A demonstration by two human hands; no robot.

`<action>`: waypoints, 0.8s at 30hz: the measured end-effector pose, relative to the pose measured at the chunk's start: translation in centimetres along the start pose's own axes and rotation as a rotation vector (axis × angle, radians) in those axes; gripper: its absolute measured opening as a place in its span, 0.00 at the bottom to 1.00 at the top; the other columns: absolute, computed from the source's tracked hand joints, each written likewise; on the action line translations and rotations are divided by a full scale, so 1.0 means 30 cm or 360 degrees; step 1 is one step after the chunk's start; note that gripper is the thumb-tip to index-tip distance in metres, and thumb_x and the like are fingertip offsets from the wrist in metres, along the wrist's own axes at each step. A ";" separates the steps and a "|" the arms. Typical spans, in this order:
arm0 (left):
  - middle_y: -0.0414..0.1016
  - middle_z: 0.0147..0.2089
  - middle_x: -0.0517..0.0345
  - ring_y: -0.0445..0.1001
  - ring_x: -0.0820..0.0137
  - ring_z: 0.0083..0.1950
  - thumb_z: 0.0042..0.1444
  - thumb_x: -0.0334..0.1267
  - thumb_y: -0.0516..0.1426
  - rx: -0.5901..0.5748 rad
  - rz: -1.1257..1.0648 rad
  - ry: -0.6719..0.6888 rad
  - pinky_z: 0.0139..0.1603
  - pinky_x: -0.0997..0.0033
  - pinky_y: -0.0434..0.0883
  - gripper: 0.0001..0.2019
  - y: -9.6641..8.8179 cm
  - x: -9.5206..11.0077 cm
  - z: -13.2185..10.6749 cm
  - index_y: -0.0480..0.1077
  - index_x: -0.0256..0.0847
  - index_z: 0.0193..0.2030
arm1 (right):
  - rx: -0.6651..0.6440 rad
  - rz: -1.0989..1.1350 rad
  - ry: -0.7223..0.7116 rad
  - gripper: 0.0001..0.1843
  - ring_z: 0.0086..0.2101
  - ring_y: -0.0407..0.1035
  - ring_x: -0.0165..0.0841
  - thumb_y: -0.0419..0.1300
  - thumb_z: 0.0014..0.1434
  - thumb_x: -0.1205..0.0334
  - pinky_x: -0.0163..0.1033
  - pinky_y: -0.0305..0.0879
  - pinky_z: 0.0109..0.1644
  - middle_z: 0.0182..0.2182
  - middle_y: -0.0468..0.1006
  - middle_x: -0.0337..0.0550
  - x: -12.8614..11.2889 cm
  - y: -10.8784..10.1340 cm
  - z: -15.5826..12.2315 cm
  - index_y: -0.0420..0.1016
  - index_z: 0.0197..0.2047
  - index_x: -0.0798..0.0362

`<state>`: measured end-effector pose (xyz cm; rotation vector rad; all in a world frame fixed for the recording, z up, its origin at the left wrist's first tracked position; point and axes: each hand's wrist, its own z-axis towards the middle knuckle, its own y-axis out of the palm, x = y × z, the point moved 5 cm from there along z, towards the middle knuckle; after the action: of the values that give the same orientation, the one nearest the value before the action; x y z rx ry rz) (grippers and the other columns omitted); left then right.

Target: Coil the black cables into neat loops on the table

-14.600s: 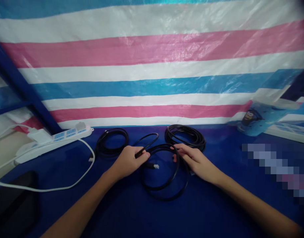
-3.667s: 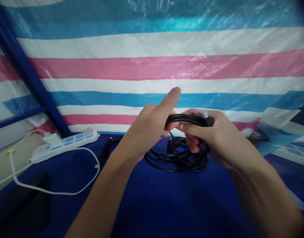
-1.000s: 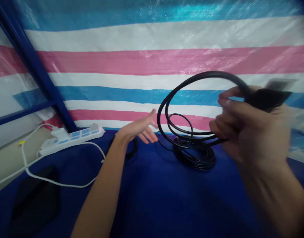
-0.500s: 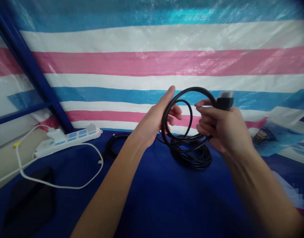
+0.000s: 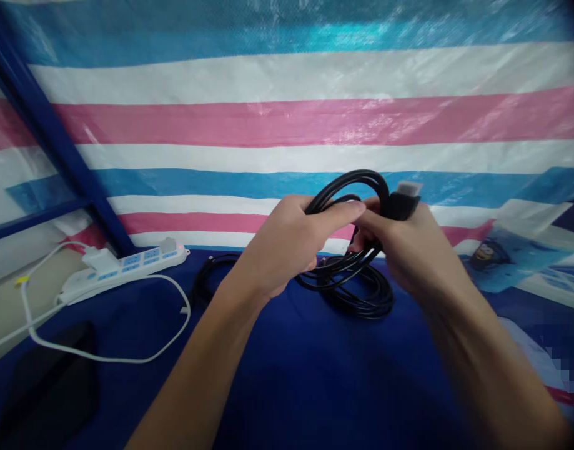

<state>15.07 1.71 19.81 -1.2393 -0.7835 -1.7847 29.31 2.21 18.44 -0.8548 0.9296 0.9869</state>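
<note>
Black cable (image 5: 356, 187): I hold it up in the air in loops, above the blue worktop (image 5: 315, 375) and in front of the striped sheet (image 5: 287, 119).
My left hand (image 5: 287, 244): its fingers are curled around the top of the loops and press them together.
My right hand (image 5: 403, 244): its fingers pinch the cable just under the plug (image 5: 403, 200).
Which way it points: the plug's metal tip sticks up and to the right. The loops hang down from my hands, so the long way of the bundle runs up and down, tipped a little.
What could go wrong: if my left fingers let go a bit, the loops could spring open and fall.
Another slip: the low loops hang just over another black coil (image 5: 361, 297) on the worktop. They could catch on it and get tangled.
Nearby: a third cable coil (image 5: 207, 281) lies to the left, and a white power strip (image 5: 122, 269) sits further left, well apart from my hands.
</note>
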 end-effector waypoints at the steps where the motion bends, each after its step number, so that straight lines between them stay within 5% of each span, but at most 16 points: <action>1: 0.44 0.17 0.67 0.44 0.86 0.15 0.53 0.40 0.57 0.0045 0.0038 0.0012 0.13 0.83 0.44 0.17 -0.006 -0.001 0.000 0.57 0.38 0.19 | 0.0049 -0.0161 -0.0026 0.06 0.19 0.57 0.22 0.61 0.47 0.64 0.30 0.51 0.21 0.17 0.63 0.39 -0.007 -0.010 -0.001 0.70 0.24 0.59; 6: 0.48 0.16 0.66 0.47 0.87 0.15 0.50 0.37 0.60 0.0186 0.0181 0.0119 0.14 0.83 0.41 0.17 -0.033 0.023 -0.002 0.58 0.35 0.16 | 0.0296 -0.0750 -0.0249 0.17 0.24 0.54 0.22 0.65 0.47 0.51 0.30 0.47 0.24 0.22 0.66 0.40 -0.035 -0.035 -0.009 0.68 0.26 0.57; 11: 0.49 0.15 0.67 0.46 0.87 0.13 0.48 0.35 0.61 0.0487 -0.0151 0.0330 0.13 0.81 0.43 0.16 -0.073 0.050 -0.001 0.60 0.35 0.16 | -0.0445 0.0355 -0.0012 0.17 0.25 0.62 0.24 0.64 0.51 0.53 0.31 0.59 0.29 0.21 0.68 0.39 0.016 0.083 -0.014 0.65 0.25 0.58; 14: 0.51 0.16 0.68 0.44 0.87 0.12 0.49 0.37 0.60 0.0562 -0.0455 0.0328 0.12 0.80 0.44 0.17 -0.083 0.027 0.012 0.58 0.36 0.16 | -0.0543 0.0714 0.0135 0.20 0.20 0.56 0.20 0.63 0.52 0.53 0.29 0.58 0.25 0.17 0.59 0.33 0.038 0.115 -0.014 0.57 0.24 0.56; 17: 0.50 0.16 0.68 0.45 0.87 0.12 0.49 0.35 0.59 0.0490 -0.0501 0.0331 0.12 0.81 0.46 0.18 -0.086 0.020 0.023 0.56 0.36 0.15 | -0.0640 0.0800 0.0208 0.21 0.21 0.62 0.21 0.64 0.51 0.53 0.29 0.63 0.28 0.17 0.59 0.34 0.038 0.112 -0.012 0.58 0.24 0.57; 20: 0.50 0.15 0.68 0.48 0.86 0.11 0.51 0.36 0.59 0.0206 -0.0328 0.0221 0.12 0.81 0.51 0.18 -0.080 0.024 0.026 0.56 0.37 0.16 | -0.0672 0.0930 0.0200 0.13 0.19 0.62 0.21 0.66 0.50 0.57 0.30 0.66 0.28 0.16 0.59 0.32 -0.005 0.079 -0.019 0.67 0.28 0.57; 24: 0.56 0.15 0.69 0.58 0.83 0.15 0.53 0.33 0.58 -0.0206 -0.0355 0.0125 0.24 0.79 0.68 0.09 -0.040 0.014 0.021 0.62 0.38 0.25 | -0.0238 0.1023 0.0047 0.05 0.11 0.37 0.16 0.59 0.56 0.63 0.25 0.42 0.13 0.14 0.43 0.28 -0.092 -0.005 -0.044 0.71 0.32 0.56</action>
<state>14.23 2.70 20.36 -1.1935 -0.7973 -2.0802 28.39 0.15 20.52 -0.7020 1.1995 1.6145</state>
